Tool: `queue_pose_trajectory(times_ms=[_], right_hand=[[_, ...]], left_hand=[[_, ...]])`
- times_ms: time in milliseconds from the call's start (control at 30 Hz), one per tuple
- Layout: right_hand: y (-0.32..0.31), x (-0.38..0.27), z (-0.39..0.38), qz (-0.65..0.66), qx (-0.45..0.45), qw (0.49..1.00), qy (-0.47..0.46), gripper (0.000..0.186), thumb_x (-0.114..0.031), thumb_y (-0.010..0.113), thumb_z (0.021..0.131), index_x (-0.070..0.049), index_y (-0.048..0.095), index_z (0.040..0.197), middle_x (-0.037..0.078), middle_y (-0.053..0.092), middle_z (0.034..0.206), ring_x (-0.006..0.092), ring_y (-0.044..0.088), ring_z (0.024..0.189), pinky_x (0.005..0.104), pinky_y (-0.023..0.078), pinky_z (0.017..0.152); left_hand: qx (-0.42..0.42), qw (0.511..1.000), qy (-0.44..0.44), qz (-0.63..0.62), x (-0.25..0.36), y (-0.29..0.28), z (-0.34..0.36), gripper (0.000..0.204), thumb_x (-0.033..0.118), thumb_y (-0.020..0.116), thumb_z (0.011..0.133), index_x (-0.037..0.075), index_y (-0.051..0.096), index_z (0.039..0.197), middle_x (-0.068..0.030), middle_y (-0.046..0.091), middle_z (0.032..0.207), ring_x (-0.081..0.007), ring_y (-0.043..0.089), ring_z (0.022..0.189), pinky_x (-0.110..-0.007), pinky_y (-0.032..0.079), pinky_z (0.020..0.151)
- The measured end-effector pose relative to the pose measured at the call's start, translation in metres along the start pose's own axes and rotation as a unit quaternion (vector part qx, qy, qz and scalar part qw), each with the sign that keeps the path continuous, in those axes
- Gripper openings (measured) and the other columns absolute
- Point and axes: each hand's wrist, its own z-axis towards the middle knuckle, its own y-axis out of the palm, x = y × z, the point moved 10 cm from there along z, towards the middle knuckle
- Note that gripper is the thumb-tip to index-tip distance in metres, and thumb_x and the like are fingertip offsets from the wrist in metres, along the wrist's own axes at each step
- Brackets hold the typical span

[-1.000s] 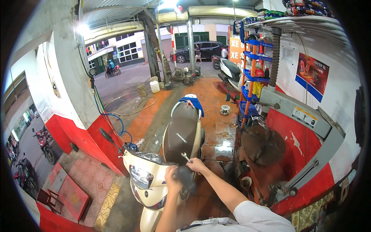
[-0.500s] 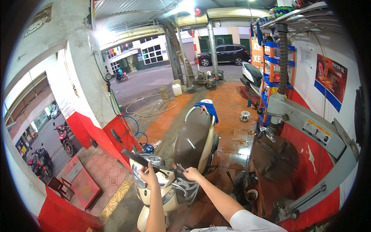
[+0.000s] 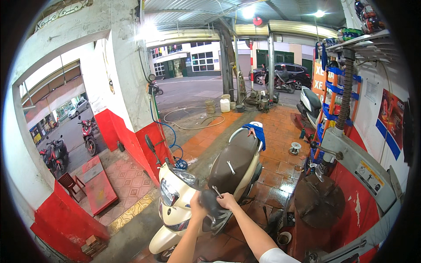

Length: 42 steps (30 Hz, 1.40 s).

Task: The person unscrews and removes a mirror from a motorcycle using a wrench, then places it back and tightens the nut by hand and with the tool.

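My left hand (image 3: 198, 208) is closed around a dark, rounded rear-view mirror (image 3: 211, 203), its back turned toward me. Close beside it, my right hand (image 3: 227, 201) grips a small metal wrench (image 3: 215, 190), the end poking up past the fingers. Both hands are over the front of a cream scooter (image 3: 176, 216). On its brown seat (image 3: 239, 151) lies another wrench (image 3: 231, 167), silver and apart from my hands. A second mirror (image 3: 150, 143) stands on a stalk at the scooter's far-left handlebar. My hands hide the near handlebar and the mirror's stem.
A blue cloth (image 3: 258, 134) drapes over the scooter's tail. To the right stands a grey tyre-changing machine (image 3: 353, 153) with a round turntable (image 3: 319, 200). A red-and-white wall pillar (image 3: 125, 96) rises at left. A hose (image 3: 193, 119) curls across the ground beyond.
My left hand has moved right, bringing the mirror next to my right hand and turning it from edge-on to broadside. The whole view has shifted left. A motorbike now passes on the street.
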Motion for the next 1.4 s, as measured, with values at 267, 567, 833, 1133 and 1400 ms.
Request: queue_pose_trajectory(times_ms=[267,567,833,1133,1400], right_hand=[[0.006,0.003,0.000,0.012,-0.011,1.000,-0.005,0.032,-0.029,0.066,0.081,-0.007,0.075,0.102,0.021,0.072,0.092,0.0332,0.070,0.091,0.0383,0.053,0.083],[0.005,0.006,0.001,-0.005,0.003,1.000,-0.027,0.032,-0.030,0.067,0.082,-0.007,0.074,0.104,0.019,0.072,0.092,0.0317,0.071,0.090,0.0381,0.053,0.082],[0.001,-0.010,-0.006,-0.005,-0.002,0.999,-0.051,0.032,-0.030,0.065,0.081,-0.006,0.073,0.100,0.023,0.070,0.096,0.0384,0.067,0.097,0.0426,0.052,0.087],[0.009,-0.020,-0.004,-0.016,0.001,0.998,-0.067,0.033,-0.031,0.065,0.081,-0.007,0.074,0.103,0.022,0.070,0.095,0.0368,0.068,0.096,0.0405,0.053,0.086],[0.004,0.000,0.001,-0.017,0.004,0.999,-0.047,0.033,-0.032,0.064,0.081,-0.004,0.073,0.096,0.024,0.069,0.092,0.0395,0.067,0.094,0.0430,0.052,0.084]], left_hand=[[0.184,0.941,-0.105,-0.262,-0.099,-0.085,0.027,0.035,0.016,0.082,0.081,0.002,0.058,0.101,-0.0060,0.063,0.100,-0.0127,0.064,0.078,-0.024,0.051,0.068],[-0.001,0.989,-0.012,0.148,-0.019,0.002,0.079,0.042,0.024,0.081,0.073,-0.005,0.065,0.098,-0.0162,0.070,0.089,-0.0278,0.069,0.079,-0.041,0.054,0.074],[-0.003,0.999,0.034,0.001,-0.023,-0.011,-0.005,0.022,0.011,0.074,0.076,0.002,0.067,0.094,-0.0148,0.068,0.087,-0.0276,0.066,0.082,-0.038,0.051,0.074],[0.135,0.982,-0.119,-0.052,-0.113,-0.083,0.068,0.039,0.024,0.075,0.087,-0.007,0.063,0.107,-0.0108,0.068,0.096,-0.0165,0.066,0.082,-0.028,0.051,0.069],[-0.104,0.970,0.059,0.210,0.025,0.039,0.041,0.043,0.032,0.078,0.073,-0.001,0.068,0.099,-0.0218,0.069,0.086,-0.0341,0.069,0.083,-0.042,0.052,0.074]])
